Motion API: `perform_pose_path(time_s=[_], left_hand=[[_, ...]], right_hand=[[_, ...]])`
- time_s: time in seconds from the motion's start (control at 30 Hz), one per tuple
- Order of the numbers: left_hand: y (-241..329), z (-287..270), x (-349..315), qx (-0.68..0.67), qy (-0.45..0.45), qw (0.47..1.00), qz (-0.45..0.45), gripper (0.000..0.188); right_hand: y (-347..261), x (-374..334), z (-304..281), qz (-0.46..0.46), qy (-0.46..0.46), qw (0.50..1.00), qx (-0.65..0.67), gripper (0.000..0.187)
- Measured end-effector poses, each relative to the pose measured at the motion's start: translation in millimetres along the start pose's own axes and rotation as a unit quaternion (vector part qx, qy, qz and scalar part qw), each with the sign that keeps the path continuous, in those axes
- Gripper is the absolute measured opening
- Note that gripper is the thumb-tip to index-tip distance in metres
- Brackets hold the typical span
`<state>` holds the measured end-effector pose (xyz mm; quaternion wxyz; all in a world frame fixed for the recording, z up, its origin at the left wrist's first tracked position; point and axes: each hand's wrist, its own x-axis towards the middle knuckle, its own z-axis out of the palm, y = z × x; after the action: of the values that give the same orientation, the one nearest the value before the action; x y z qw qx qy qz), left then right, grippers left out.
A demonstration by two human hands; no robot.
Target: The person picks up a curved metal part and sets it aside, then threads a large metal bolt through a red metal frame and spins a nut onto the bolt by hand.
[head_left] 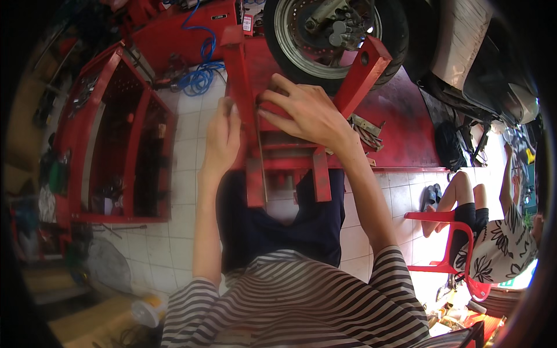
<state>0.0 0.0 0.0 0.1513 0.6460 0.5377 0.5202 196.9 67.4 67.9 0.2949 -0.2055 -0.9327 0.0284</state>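
Note:
A red metal frame point(253, 174) with two upright arms stands in front of me, between my knees and a motorcycle wheel point(290, 57). On the outer side of its left arm is my left hand point(222, 139), closed, fingers bent and slightly blurred. My right hand point(304, 110) reaches across from the right arm point(361, 72). Its curled fingers close in at the inner side of the left arm. Whatever either hand grips there is small or hidden. A thin strip point(264, 168) runs down beside the left arm.
Metal pieces point(368, 132) lie on the red platform point(406, 124) to the right. A coiled blue hose point(200, 80) is on the left, behind a red open cabinet point(129, 145). At right a person point(493, 243) sits in a red plastic chair point(449, 267). Motorcycle bodywork point(464, 46) rises far right.

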Motion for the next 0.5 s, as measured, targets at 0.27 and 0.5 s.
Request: perform_pose_path(time_s=[0.27, 0.5], left_hand=[[9, 2, 4, -0.053, 0.003, 0.998, -0.031, 0.023], [10, 11, -1, -0.154, 0.084, 0.982, -0.068, 0.022]], right_hand=[[-1, -4, -2, -0.005, 0.000, 1.000, 0.002, 0.024], [-2, -18, 6, 0.060, 0.026, 0.997, 0.030, 0.026]])
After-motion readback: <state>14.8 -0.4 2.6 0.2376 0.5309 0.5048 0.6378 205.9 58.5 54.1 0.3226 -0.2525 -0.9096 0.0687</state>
